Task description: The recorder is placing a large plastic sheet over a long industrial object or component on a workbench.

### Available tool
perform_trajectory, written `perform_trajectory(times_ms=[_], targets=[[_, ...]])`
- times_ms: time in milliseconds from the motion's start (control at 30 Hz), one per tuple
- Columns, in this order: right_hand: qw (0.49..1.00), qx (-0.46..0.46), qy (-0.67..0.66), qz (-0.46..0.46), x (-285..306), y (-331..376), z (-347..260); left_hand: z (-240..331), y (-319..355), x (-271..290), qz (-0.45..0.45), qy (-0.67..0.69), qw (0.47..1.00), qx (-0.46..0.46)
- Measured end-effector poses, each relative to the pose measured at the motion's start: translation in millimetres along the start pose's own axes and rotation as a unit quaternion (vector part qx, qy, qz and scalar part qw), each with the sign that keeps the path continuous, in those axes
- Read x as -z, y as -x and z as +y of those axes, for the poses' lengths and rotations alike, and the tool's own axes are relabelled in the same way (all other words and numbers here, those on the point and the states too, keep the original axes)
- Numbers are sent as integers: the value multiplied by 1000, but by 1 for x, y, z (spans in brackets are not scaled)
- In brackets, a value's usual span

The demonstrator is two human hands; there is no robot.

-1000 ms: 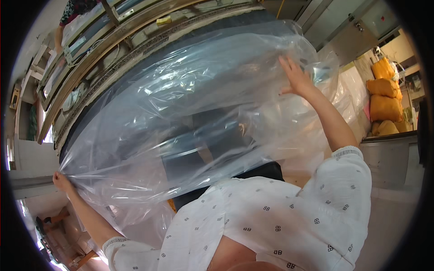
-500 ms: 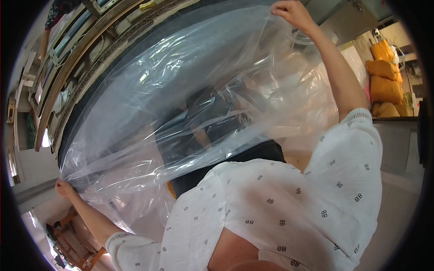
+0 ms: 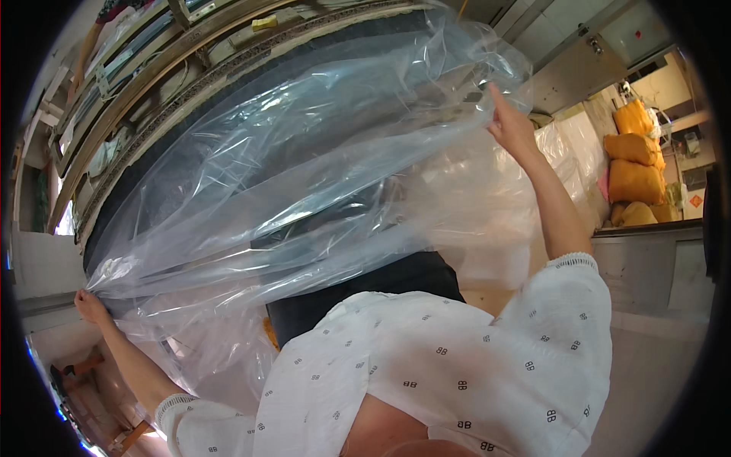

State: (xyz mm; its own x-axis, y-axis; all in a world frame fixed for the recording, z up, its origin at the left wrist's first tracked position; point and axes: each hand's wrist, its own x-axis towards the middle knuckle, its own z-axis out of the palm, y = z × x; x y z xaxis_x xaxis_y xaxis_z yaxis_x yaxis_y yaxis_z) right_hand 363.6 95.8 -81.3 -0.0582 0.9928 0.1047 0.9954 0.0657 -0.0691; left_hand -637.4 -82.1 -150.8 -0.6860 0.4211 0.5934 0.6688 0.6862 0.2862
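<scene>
A large, clear plastic sheet spreads across a dark-topped table, creased and billowing up at the far right. My left hand is closed on its gathered left corner, low at the table's left end. At the right, my right hand is against the sheet, index finger stretched out and thumb apart from it; the remaining fingers are partly hidden. Through the film a black cloth shows in front of my body, and its near part lies uncovered.
Wooden and metal rails run along the table's far left edge, with a small yellow piece on them. Orange-yellow sacks are stacked at the right beside a grey metal cabinet. A wooden stool-like frame stands at the lower left.
My right hand has come down toward me, its index finger now stretched out. The sheet's far right part has dropped and bunched beyond it. My left hand has shifted slightly left, still gripping the corner.
</scene>
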Motion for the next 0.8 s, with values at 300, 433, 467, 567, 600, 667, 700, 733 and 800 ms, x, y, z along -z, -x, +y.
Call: perform_trajectory(times_ms=[300,433,467,567,600,667,700,733,800], targets=[[936,223,-256,90,29,-83,-73,18,4,4,20,-13,1000,18],[867,389,-113,290,25,-138,-108,5,4,6,19,-4,999,41],[891,400,-76,199,25,-155,-100,-5,3,6,23,23,998,46],[926,336,-134,-108,43,-176,-103,-17,1,7,-8,64,997,34],[892,243,-227,-306,50,-178,-108,-19,0,8,-10,63,997,36],[871,245,-285,-316,45,-183,-108,-23,0,10,-5,98,995,12],[868,204,-293,-345,40,-187,-107,-20,-1,11,-6,97,995,12],[863,161,-301,-373,34,-192,-106,-17,-2,13,-15,91,995,28],[884,194,-323,-277,6,-196,-106,-9,1,16,-24,84,995,41]])
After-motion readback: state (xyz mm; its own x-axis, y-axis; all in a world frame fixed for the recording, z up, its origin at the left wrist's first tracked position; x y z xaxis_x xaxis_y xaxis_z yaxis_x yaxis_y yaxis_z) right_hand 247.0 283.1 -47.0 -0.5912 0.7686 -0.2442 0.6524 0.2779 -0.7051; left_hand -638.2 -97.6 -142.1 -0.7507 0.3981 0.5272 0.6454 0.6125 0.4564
